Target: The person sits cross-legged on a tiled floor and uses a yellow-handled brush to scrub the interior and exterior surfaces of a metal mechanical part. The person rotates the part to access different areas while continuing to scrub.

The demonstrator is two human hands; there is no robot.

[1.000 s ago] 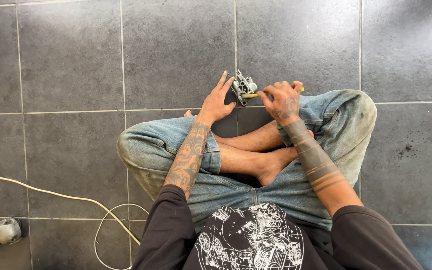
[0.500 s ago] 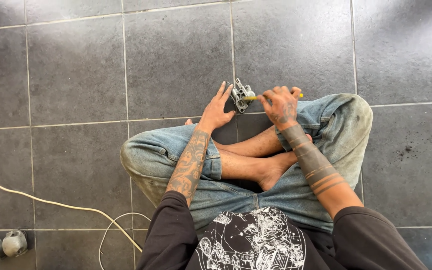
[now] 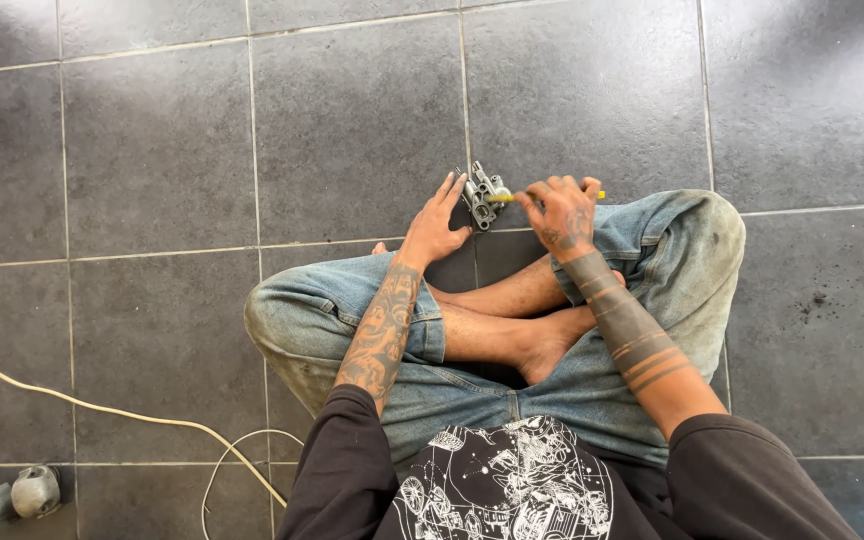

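The person sat cross-legged on a floor of large dark grey tiles [image 3: 352, 120], in faded blue jeans [image 3: 672, 250] and a black printed shirt [image 3: 512, 490]. Open tile extended far beyond the knees and to the left and right of them, with pale grout lines crossing it. Near the lower left edge, a cream-coloured cable [image 3: 102, 410] ran across the floor and curled in toward the left knee, and a small grey metal part [image 3: 12, 497] lay at the corner, well apart from the hands.

A small grey cast-metal assembly with several bosses and fittings [image 3: 482, 195] stood on the floor just beyond the crossed shins, between the two hands. The left hand [image 3: 434, 225] lay to the left of it with the fingers [image 3: 446, 190] spread and extended, the thumb side against the near left edge of the assembly; the hand steadied it rather than closed around it. The right hand [image 3: 562, 212] was curled into a fist around a slim yellow-handled tool [image 3: 507, 198], whose handle end projected past the knuckles on the right and whose working end reached left to the right side of the assembly. The contact point of the tip was too small to resolve. The right forearm rested above the right knee.
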